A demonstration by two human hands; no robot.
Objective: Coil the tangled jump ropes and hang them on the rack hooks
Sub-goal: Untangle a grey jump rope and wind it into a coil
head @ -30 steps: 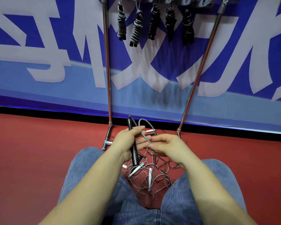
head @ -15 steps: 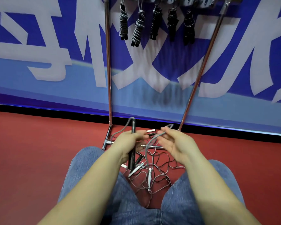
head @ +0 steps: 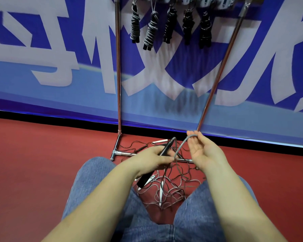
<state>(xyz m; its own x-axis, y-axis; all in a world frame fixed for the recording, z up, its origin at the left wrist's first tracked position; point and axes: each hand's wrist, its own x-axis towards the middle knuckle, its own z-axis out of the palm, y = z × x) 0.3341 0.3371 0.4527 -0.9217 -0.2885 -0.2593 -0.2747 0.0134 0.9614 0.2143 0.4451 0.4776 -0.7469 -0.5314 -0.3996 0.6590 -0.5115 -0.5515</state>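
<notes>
A blue banner [head: 42, 95] printed with large white characters is seen filling the background above a red floor [head: 33, 163]. A chrome rack [head: 119, 84] is stood against the banner, its two poles rising from a base bar on the floor. Five coiled ropes [head: 170, 25] are hung from hooks along the top of the rack, two grey at the left and three black at the right.

Knees in jeans [head: 94, 186] are framed in the foreground. Between them and the rack base, a tangle [head: 168, 189] of thin cords with white handles is spread on the floor.

A black handle [head: 166, 148] is gripped by the left hand [head: 152, 158], fingers curled round its middle, one end tilted up toward the rack and the other end pointed down over the tangle. A grey cord [head: 181, 145] is seen leaving the upper end of the handle, arching to the right. The right hand [head: 202, 151] is held palm up with fingers nearly straight, and the top of the cord's arch is draped across its fingertips. The cord is not pinched there.
</notes>
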